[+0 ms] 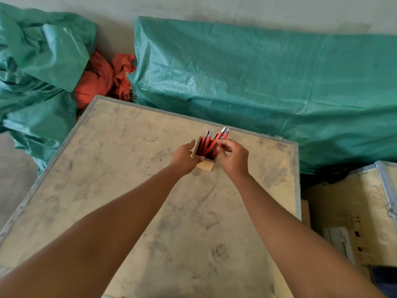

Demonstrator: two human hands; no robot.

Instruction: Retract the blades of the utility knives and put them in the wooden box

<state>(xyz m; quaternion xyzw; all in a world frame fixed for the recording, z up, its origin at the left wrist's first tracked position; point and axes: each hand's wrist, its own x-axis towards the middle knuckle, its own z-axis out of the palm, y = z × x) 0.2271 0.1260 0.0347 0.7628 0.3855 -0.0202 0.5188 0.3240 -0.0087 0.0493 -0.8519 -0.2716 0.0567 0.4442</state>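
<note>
Overhead, the largest item in view is a green woven tarpaulin draped over a bulky mass along the far side, against a pale wall. A second crumpled green sheet lies at the far left, with orange fabric bunched between the two. Nearer the camera stands a large plywood crate with metal edging and a dusty, smudged top. A second crate of similar build sits lower at the right.

Near the far edge of the large crate's top stands the small wooden box, upright and open at the top. Several red-and-black utility knives stand inside it, leaning, their metal tips projecting above the rim.

The left hand rests against the box's left wall, fingers curved around it and thumb toward the near corner, steadying it. The right hand is above the box's right side, its fingertips pinched on one red knife that is tilted rightward with its lower end in the box. Whether any blade is extended cannot be determined.
</note>
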